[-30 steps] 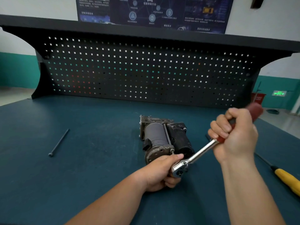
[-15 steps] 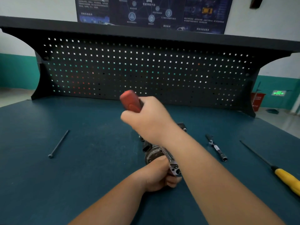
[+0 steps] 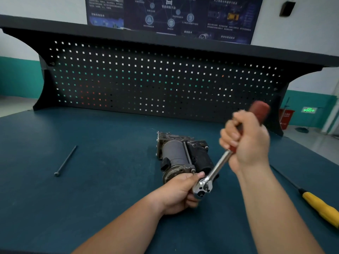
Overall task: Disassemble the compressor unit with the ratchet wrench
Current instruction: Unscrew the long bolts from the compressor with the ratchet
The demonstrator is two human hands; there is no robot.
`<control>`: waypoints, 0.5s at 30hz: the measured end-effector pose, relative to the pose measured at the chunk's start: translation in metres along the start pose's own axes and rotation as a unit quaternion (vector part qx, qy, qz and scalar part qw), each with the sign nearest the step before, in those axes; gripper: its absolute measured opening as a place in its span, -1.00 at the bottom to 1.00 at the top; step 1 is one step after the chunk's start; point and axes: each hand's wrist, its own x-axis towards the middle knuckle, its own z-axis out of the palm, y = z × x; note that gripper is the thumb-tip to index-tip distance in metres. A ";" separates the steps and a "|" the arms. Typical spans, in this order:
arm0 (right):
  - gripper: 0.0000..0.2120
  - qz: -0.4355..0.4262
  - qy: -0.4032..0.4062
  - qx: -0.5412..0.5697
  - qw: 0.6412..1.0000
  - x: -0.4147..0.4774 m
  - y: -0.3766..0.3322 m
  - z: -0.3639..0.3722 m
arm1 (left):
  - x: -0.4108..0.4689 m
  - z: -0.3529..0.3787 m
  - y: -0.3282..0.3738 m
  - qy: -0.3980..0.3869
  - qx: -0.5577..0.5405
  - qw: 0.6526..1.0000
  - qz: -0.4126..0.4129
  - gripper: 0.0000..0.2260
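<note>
On the counter (image 3: pixel 91 198), near its middle and close in front of the person, the compressor unit (image 3: pixel 183 154) lies on its side with its long axis running away toward the pegboard (image 3: pixel 146 85). The ratchet wrench (image 3: pixel 218 167) has its chromed head at the unit's near end. The left grip (image 3: pixel 178 194) is curled round that head, thumb laid along the top beside a bolt head on the housing. The right grip (image 3: pixel 247 142) is clenched round the red handle, raised up and to the right.

Judging by this, the main hazard is the unit itself: nothing clamps it, so a hard pull on the handle could twist or skid it across the counter. A tilted pull might also cam the socket off the fastener and round it, and the left fingers sit just where a slipping head would pinch them.

Much is concealed. The socket and the fastener it drives are hidden behind the wrench head and the left grip, so how well they are seated cannot be told, nor whether the left fingers also cup the housing. The right grip and handle end are smeared by blur. A yellow-handled screwdriver (image 3: pixel 322 209) runs off the right edge, and a long bolt (image 3: pixel 66 160) lies well apart to the left.
</note>
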 end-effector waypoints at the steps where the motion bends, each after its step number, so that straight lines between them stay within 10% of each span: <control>1: -0.65 0.004 0.045 0.040 0.998 0.000 0.001 -0.011 | 0.000 0.000 0.000 -0.006 0.002 1.000 0.003 -0.75; 8: -0.79 0.068 0.263 0.226 0.936 -0.011 0.026 -0.072 | 0.001 0.000 -0.004 0.006 -0.018 1.000 0.018 -0.77; 15: -0.71 -0.023 0.172 0.104 0.979 -0.006 0.011 -0.037 | -0.002 -0.001 -0.002 -0.009 -0.020 1.000 -0.002 -0.77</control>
